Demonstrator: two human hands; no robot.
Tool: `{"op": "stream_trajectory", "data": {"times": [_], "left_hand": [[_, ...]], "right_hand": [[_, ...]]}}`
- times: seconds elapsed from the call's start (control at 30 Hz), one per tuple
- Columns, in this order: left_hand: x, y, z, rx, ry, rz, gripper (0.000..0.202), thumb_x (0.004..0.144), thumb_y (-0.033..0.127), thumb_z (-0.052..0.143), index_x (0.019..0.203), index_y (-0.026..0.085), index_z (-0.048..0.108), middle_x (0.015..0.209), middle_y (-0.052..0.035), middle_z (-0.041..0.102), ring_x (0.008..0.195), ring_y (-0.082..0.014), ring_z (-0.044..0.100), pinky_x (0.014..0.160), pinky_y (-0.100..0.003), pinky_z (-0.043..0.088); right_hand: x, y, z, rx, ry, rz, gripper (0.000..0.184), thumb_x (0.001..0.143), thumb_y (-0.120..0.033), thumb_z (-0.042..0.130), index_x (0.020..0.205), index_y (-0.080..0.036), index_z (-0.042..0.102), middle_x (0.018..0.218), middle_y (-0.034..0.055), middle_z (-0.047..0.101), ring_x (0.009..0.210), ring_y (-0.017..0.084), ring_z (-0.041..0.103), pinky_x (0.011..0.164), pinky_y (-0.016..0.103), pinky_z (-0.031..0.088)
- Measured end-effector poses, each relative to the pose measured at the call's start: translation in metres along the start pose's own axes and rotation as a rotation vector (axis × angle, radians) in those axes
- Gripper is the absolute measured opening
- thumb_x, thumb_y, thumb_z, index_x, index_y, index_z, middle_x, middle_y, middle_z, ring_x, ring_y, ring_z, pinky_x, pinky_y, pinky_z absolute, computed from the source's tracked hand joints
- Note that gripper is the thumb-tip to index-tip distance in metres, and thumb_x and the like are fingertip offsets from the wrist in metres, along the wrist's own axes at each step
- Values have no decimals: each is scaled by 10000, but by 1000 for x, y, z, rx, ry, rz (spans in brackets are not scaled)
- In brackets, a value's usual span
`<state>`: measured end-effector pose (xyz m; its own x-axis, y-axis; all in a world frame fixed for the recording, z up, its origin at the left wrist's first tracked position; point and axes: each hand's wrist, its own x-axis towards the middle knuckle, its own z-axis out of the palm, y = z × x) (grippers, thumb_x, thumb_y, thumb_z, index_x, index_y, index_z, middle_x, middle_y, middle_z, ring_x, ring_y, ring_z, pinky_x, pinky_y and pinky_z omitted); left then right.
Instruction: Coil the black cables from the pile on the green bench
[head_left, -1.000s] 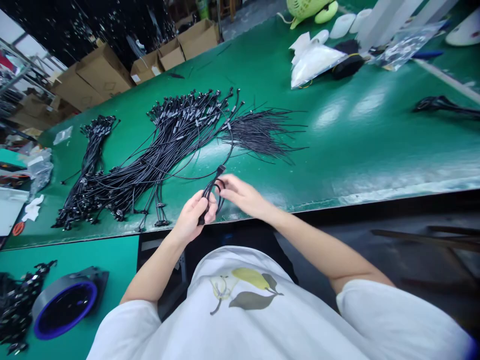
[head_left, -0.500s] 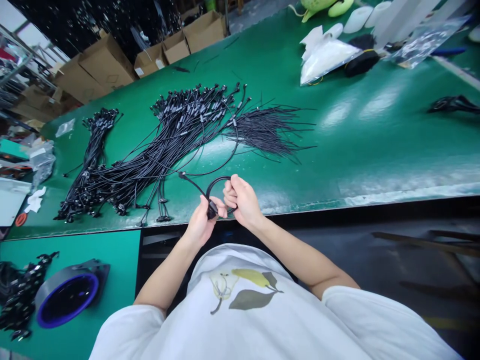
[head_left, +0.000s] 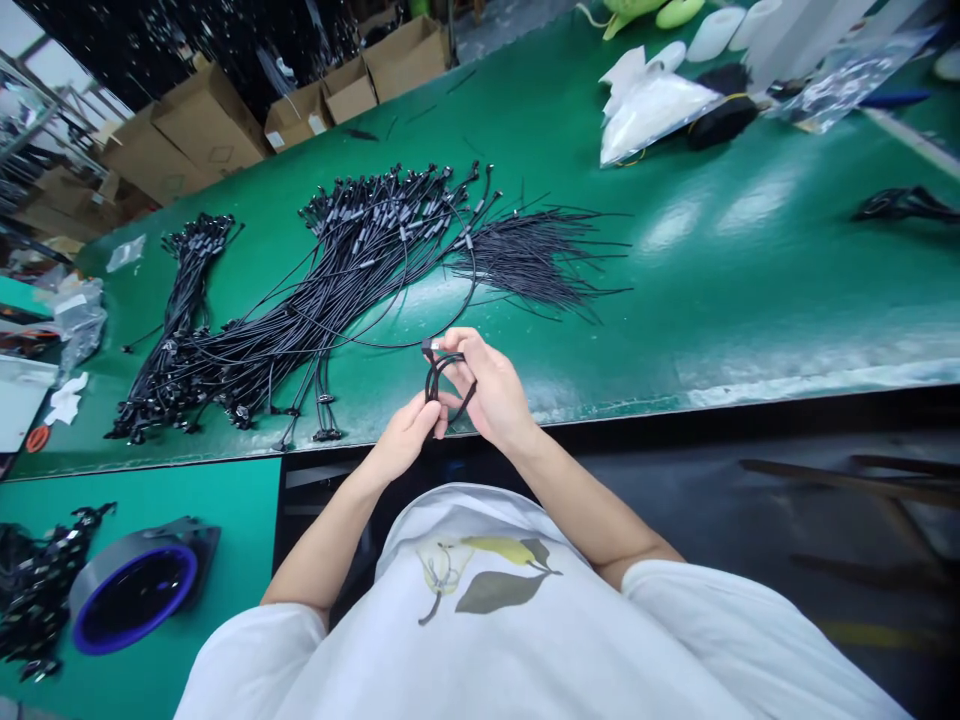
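A black cable point(head_left: 433, 383) is looped between my two hands, above the front edge of the green table point(head_left: 675, 330). My left hand point(head_left: 409, 432) pinches the lower part of the loop between thumb and fingers. Closed on the upper right side of the coil is my right hand point(head_left: 491, 388), its fingertips at the cable's small connector point(head_left: 430, 346), which shows a light end face. Just beyond my hands lies a large pile of black cables point(head_left: 330, 290) with connectors at their ends. Some fingers of both hands are hidden behind the cable and palms.
A bundle of thin black ties or wires point(head_left: 540, 260) lies right of the pile. Farther right are a white plastic bag point(head_left: 652, 115) and a black roll point(head_left: 724, 122). Cardboard boxes point(head_left: 210, 120) stand behind. A purple-rimmed round container point(head_left: 135, 600) sits at lower left.
The cable's loose connector end has swung from the left to the top of the coil, at my right fingertips. My right hand has opened its fist into a pinch; the left still grips the loop.
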<state>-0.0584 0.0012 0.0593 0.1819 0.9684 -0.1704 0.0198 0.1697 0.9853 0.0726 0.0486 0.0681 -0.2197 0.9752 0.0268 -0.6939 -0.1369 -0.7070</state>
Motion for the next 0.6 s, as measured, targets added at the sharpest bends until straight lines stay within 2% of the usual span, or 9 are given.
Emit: {"op": "stream_trajectory", "data": {"times": [0.07,0.17,0.23,0.3,0.37,0.4,0.43,0.5,0.6], "left_hand": [[3,2,2,-173,15,-20,309,883,432,583,851,140,679,688,10,505,591,-98,444,717,-263,415],[7,7,4,-457,102,-15,273,874,402,608,887,141,684,654,40,469,516,-59,396,767,-280,467],[8,11,2,-566,104,-36,278,868,388,625,963,134,689,646,36,491,532,-64,446,787,-293,491],[7,14,-3,-609,94,-81,300,844,384,660,996,126,688,703,0,573,634,-99,557,814,-312,505],[5,15,-8,-603,81,-132,309,816,379,695,990,123,688,773,-33,630,732,-138,622,832,-330,514],[3,15,-9,-595,69,-149,296,812,374,702,965,121,689,754,-33,629,721,-138,624,811,-323,520],[2,16,-11,-596,50,-158,269,816,363,701,925,117,688,691,-17,601,659,-119,601,757,-298,526],[-1,19,-12,-647,-6,-174,222,843,330,676,833,108,675,532,45,441,481,-56,450,575,-203,481],[-6,29,-16,-765,-14,-191,243,905,308,596,785,106,658,494,93,194,399,-37,204,388,-120,299]], "right_hand": [[3,-3,-1,16,-50,60,408,812,-597,620,948,-212,619,1027,54,628,955,161,604,849,309,524],[7,-9,-7,-139,-105,68,394,828,-578,610,958,-206,605,1029,56,632,976,171,609,832,313,532],[9,-13,-16,-328,-137,53,341,856,-536,590,932,-204,589,979,37,623,887,151,620,753,284,535],[10,-17,-26,-550,-190,44,306,889,-503,543,939,-203,579,904,21,616,743,127,607,653,259,510],[10,-23,-36,-750,-237,50,279,908,-471,507,967,-207,576,757,-13,580,595,106,545,563,237,453],[9,-25,-40,-819,-254,66,269,911,-458,496,967,-207,574,692,-30,547,549,99,508,535,230,421],[8,-28,-42,-868,-270,80,256,905,-446,502,957,-205,572,658,-40,523,536,96,486,526,225,398],[5,-32,-44,-929,-310,89,240,865,-421,566,951,-197,562,686,-39,533,577,95,483,549,219,383],[-3,-32,-45,-1022,-398,109,253,846,-383,596,999,-185,558,702,-39,553,610,96,498,593,220,389]]}}
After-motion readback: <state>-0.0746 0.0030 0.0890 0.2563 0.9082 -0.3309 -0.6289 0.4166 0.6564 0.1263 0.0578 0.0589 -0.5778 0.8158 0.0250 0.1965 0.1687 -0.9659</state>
